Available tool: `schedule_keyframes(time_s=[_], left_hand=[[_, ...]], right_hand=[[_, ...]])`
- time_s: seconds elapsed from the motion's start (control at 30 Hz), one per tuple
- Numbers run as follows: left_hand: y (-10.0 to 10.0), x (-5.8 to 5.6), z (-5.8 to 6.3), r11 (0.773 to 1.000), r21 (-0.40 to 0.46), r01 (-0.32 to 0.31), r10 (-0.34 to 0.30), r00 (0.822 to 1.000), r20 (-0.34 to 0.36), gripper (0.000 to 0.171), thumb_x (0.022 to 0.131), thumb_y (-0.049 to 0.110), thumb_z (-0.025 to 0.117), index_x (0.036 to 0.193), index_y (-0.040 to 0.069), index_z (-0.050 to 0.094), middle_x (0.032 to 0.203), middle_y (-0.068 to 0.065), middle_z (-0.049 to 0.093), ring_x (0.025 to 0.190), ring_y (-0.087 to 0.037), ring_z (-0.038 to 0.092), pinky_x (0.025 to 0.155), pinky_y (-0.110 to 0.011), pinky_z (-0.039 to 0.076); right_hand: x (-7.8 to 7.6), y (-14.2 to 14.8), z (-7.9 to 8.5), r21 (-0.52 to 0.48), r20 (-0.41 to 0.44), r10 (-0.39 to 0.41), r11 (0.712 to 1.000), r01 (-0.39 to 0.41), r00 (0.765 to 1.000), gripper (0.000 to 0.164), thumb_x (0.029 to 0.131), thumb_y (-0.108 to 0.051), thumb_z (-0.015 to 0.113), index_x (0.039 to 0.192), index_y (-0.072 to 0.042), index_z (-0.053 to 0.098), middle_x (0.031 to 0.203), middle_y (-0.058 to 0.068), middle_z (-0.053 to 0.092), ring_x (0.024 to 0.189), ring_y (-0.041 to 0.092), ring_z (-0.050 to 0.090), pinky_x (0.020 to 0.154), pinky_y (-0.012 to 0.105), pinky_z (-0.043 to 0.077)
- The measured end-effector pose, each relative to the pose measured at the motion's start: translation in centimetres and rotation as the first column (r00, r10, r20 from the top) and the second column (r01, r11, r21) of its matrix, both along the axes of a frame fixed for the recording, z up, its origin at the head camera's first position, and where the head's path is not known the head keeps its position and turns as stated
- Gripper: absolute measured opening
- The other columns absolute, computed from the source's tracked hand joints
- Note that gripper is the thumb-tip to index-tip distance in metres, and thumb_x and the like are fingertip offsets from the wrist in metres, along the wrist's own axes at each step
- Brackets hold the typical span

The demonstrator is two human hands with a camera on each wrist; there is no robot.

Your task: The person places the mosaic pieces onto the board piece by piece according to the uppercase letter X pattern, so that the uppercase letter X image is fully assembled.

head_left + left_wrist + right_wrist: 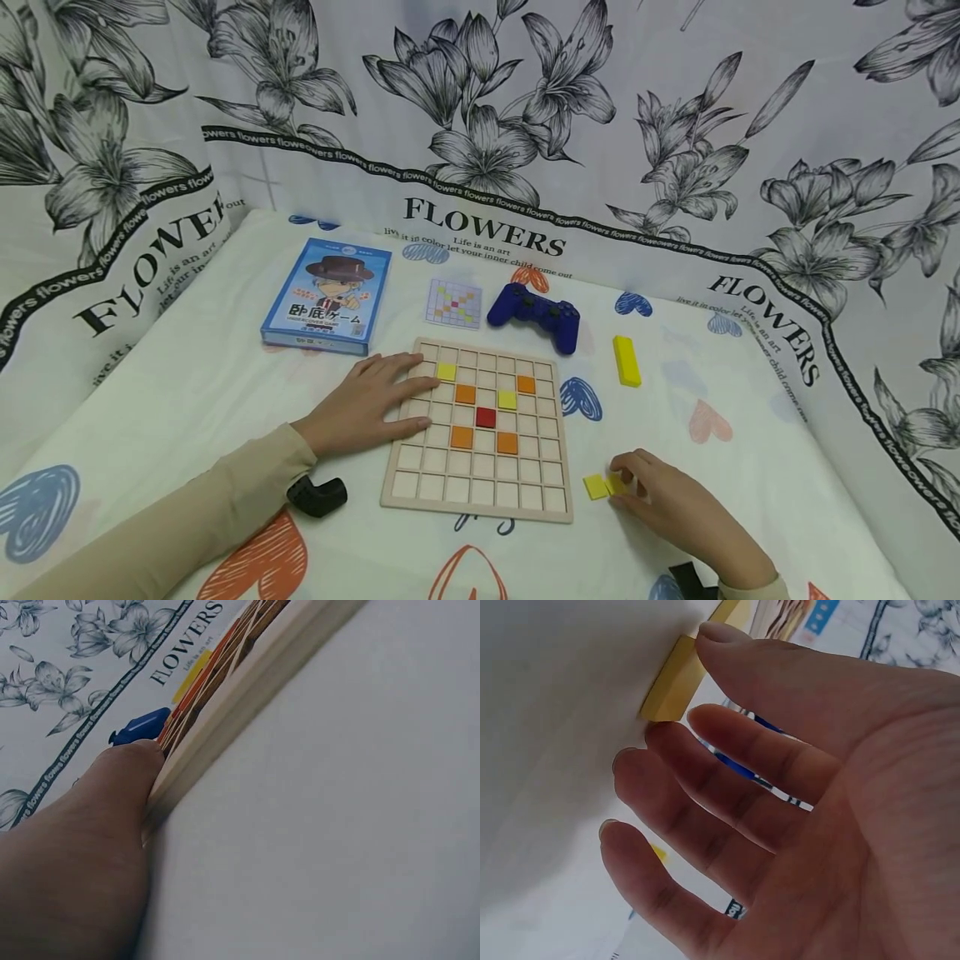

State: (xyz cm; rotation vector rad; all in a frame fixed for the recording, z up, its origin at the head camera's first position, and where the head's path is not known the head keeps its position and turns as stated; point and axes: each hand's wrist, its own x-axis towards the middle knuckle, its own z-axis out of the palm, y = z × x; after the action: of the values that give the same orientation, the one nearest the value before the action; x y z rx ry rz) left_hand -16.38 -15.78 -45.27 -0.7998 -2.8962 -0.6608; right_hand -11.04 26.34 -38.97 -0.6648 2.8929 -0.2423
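Note:
A wooden grid board [477,513] lies on the patterned cloth. On it are a red tile [485,417], several orange tiles such as one orange tile [465,394], and two yellow tiles, one near the left fingertips. My left hand [360,408] rests spread on the board's left edge; in the left wrist view its thumb [120,780] touches the board's side. To the board's right, my right hand [667,500] pinches a yellow tile [673,682] between thumb and fingertips, low at the cloth. Another loose yellow tile [596,486] lies directly beside it.
Behind the board lie a blue game box [327,296], a small printed pattern card [453,303] and a dark blue game controller [534,317]. A long yellow block [627,361] lies at the right. A flower-printed curtain [480,100] hangs along the back.

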Motion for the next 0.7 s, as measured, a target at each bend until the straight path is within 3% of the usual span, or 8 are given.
schedule_keyframes(time_s=[0.37, 0.57, 0.7], left_hand=[[0.3, -0.1, 0.1, 1.0, -0.008, -0.002, 0.002, 1.0, 0.013, 0.063, 0.088, 0.07, 0.046, 0.143, 0.039, 0.043, 0.155, -0.002, 0.03, 0.143, -0.026, 0.027, 0.117, -0.051, 0.014], [0.2, -0.1, 0.0, 1.0, -0.014, -0.009, 0.009, 1.0, 0.016, 0.064, 0.087, 0.072, 0.043, 0.143, 0.04, 0.042, 0.155, -0.001, 0.029, 0.143, -0.025, 0.026, 0.117, -0.052, 0.014], [0.1, -0.2, -0.2, 1.0, -0.016, -0.008, 0.008, 1.0, 0.01, 0.065, 0.087, 0.073, 0.041, 0.143, 0.04, 0.041, 0.155, 0.0, 0.029, 0.143, -0.025, 0.026, 0.117, -0.052, 0.014]], right_hand=[[-0.3, -0.3, 0.4, 0.037, 0.064, -0.041, 0.999, 0.039, 0.997, 0.035, 0.081, -0.015, 0.075, 0.112, -0.016, 0.059, 0.094, -0.012, 0.055, 0.077, 0.004, 0.051, 0.065, 0.018, 0.05], [-0.9, -1.6, 1.4, 0.008, -0.047, 0.075, 0.997, -0.075, 0.996, 0.034, 0.081, -0.01, 0.074, 0.109, -0.016, 0.055, 0.097, -0.009, 0.055, 0.078, 0.005, 0.052, 0.063, 0.017, 0.049], [-1.4, -4.0, 2.5, 0.013, -0.045, 0.098, 0.995, -0.098, 0.994, 0.028, 0.083, -0.013, 0.074, 0.103, -0.021, 0.056, 0.1, -0.012, 0.055, 0.084, 0.006, 0.055, 0.071, 0.02, 0.053]])
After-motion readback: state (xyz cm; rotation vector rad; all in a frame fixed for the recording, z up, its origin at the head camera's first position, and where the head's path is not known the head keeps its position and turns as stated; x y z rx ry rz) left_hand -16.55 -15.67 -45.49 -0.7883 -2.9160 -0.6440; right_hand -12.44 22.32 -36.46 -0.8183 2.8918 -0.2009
